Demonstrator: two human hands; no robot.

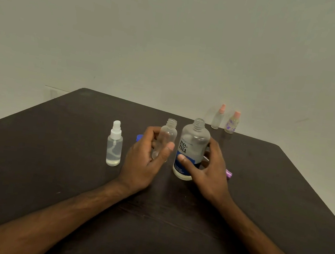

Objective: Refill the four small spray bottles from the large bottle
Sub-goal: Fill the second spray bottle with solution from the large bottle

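Blue cap (139, 137) mostly behind left hand (145, 160)

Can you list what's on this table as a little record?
Surface: dark brown table
Left hand: holds small clear uncapped plastic bottle, upright
Right hand: grips large translucent blue-labelled bottle, uncapped
Left side: small clear spray bottle with white top, partly filled
Far edge: plain pink-topped bottle; purple-flowered pink-topped bottle
Loose parts: blue cap behind left hand; purple spray head beside right hand
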